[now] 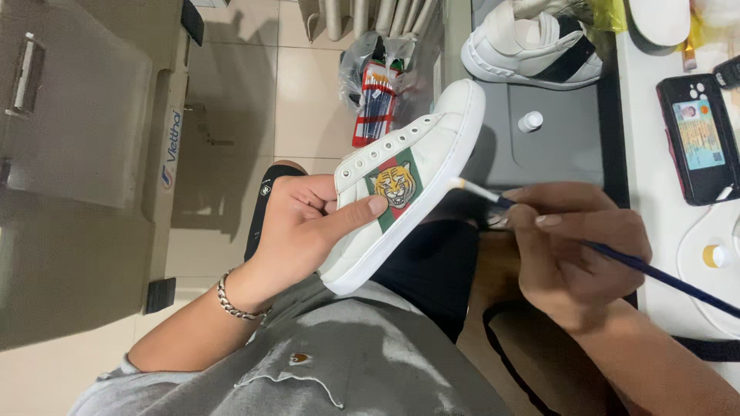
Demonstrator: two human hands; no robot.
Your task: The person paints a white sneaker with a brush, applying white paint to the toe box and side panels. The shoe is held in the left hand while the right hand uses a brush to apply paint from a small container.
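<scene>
Tiled floor fills the upper left and a grey bench the upper right, while at centre frame the left hand [304,227] is closed around a white sneaker [416,166], thumb pressed beside its tiger patch [395,185]. The right hand [574,250] pinches a thin brush [539,219], its white tip at the sole edge. Held in mid-air, the sneaker could wobble, so a slipped stroke might smear paint onto the patch or the dark trousers [428,270] below.

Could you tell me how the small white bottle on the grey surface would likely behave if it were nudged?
The small white bottle looks light and stands upright, so a nudge would probably tip it. Its round body suggests it might then roll across the grey surface. It stands apart from the white shoe.
</scene>
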